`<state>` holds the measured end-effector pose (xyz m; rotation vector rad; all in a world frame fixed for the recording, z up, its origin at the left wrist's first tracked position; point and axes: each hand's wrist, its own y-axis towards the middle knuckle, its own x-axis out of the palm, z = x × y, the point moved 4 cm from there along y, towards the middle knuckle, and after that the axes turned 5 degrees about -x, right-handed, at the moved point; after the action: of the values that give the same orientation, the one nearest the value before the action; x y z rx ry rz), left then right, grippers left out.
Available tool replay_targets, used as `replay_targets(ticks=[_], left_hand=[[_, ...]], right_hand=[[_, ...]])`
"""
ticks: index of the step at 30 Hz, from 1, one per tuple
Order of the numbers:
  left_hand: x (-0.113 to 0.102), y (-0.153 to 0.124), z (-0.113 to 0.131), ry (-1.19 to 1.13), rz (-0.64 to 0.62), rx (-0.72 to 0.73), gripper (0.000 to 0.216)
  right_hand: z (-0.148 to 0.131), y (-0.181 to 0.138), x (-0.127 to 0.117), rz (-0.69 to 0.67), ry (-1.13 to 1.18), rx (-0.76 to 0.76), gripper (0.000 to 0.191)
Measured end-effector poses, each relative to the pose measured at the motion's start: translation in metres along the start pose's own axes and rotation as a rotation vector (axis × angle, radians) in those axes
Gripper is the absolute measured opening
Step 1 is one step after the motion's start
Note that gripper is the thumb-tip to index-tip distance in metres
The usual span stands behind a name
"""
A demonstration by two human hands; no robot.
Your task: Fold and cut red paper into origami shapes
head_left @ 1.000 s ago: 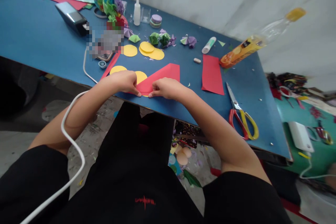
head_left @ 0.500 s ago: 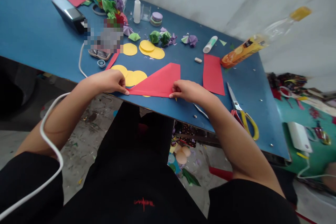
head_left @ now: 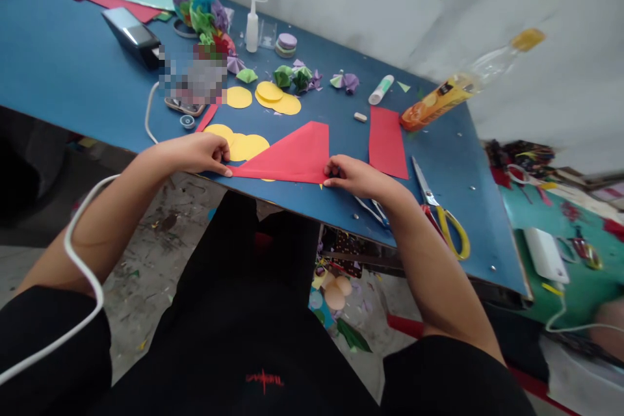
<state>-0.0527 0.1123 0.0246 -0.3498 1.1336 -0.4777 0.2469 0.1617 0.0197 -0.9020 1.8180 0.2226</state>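
A sheet of red paper (head_left: 297, 155), folded along its lower edge and slanting down to a narrow left tip, lies near the table's front edge. My left hand (head_left: 202, 153) pinches that tip between thumb and curled fingers. At the opposite end, my right hand (head_left: 358, 179) has its thumb and fingertips closed on the lower right corner. Behind the folded sheet, and partly beneath it, lie yellow paper circles (head_left: 249, 147). To the right of my right hand lies a red paper rectangle (head_left: 387, 143).
Scissors (head_left: 439, 208) lie near the right edge, beyond my right forearm. A juice bottle (head_left: 448, 96), a glue stick (head_left: 381, 90) and folded paper pieces (head_left: 292, 77) are farther back. A phone (head_left: 185, 105) rests at left. A white cable (head_left: 80, 260) crosses my left arm.
My right hand has slid rightward along the folded lower edge to the paper's corner. My left hand stays at the left tip. The whole view has shifted slightly.
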Motion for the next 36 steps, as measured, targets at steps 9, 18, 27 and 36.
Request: replay_targets(ticks=[9,18,27,36], left_hand=[[0.014,-0.013,0.027,0.148,0.307,0.323,0.032],[0.061,-0.045,0.052,0.302,0.576,0.557,0.029],[0.084,-0.057,0.038,0.260,0.689,0.577,0.035],[0.063,-0.042,0.047,0.247,0.675,0.557,0.033]], right_hand=[[-0.044,-0.001,0.009,0.154,-0.194,-0.168,0.024],[-0.075,-0.039,0.053,0.319,-0.340,-0.348,0.033],[-0.061,-0.076,0.063,0.490,-0.203,-0.244,0.027],[-0.062,-0.077,0.057,0.493,-0.178,-0.213,0.023]])
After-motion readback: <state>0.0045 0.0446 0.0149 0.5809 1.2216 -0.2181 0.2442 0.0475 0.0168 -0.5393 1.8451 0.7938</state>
